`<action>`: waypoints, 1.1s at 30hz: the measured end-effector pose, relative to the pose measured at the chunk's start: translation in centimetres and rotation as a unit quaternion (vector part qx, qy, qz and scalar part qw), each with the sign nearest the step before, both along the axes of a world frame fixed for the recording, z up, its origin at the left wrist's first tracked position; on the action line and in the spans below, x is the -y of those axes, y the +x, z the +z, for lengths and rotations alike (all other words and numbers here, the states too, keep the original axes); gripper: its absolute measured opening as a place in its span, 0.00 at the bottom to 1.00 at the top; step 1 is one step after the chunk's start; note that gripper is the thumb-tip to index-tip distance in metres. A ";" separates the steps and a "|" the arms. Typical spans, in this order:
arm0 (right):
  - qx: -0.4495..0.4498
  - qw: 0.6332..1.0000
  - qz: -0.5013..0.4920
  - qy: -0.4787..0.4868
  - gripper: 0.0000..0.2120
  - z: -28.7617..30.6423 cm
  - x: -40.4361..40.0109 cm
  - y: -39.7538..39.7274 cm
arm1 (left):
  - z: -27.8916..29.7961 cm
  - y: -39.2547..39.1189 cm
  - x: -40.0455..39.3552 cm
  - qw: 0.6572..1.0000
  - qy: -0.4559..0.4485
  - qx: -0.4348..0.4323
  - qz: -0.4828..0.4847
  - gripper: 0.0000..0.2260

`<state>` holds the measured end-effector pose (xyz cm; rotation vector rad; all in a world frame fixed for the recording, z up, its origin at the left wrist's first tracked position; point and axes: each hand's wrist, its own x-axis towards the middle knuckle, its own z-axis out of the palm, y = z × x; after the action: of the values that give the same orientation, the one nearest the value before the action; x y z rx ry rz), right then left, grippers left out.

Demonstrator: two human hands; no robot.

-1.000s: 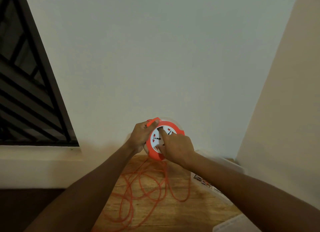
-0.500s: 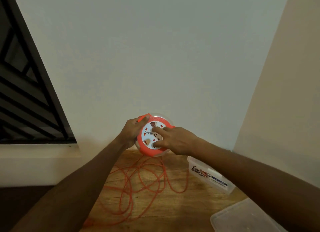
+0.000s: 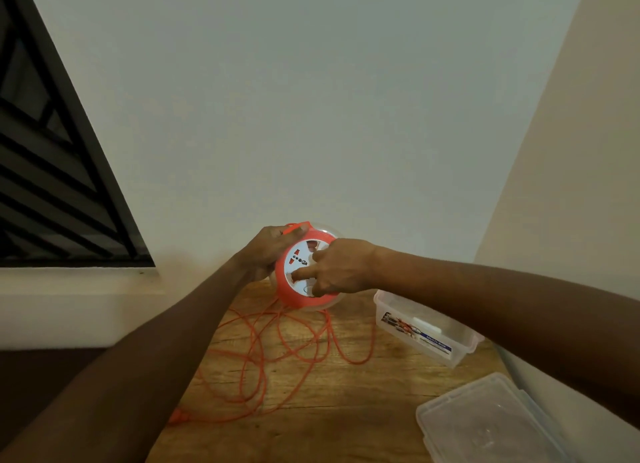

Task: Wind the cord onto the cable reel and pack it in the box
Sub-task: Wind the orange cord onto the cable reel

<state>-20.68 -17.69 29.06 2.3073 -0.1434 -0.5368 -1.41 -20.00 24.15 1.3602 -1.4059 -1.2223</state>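
Since 0.5 s ago: right hand (image 3: 337,267) swung round reel (image 3: 304,272) face, index finger now pressed low-left on white disc. Left hand (image 3: 266,251) still gripping reel's far edge, thumb on orange tab. Reel held above surface (image 3: 329,410), cord (image 3: 277,352) still loose below. Right arm hides part of box (image 3: 426,327). Plug end hard to make out. Count: 1 reel, 1 cord, 1 box, 1 lid (image 3: 485,424), 2 hands.

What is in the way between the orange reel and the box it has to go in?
Nothing solid. The cable reel is held up by the left hand and right hand, and the open box sits just right of it, its lid off. But much cord still lies loose on the table.
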 end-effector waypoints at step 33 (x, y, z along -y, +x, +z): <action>0.294 0.939 -0.178 0.007 0.29 -2.4 -1.6 0.2 | -0.1 0.3 -0.2 0.997 -0.008 -0.066 0.027 0.17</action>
<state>-20.46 -16.13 26.63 2.4002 -0.8574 0.0024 -1.12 -19.77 24.00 1.2744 -1.2760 -1.2390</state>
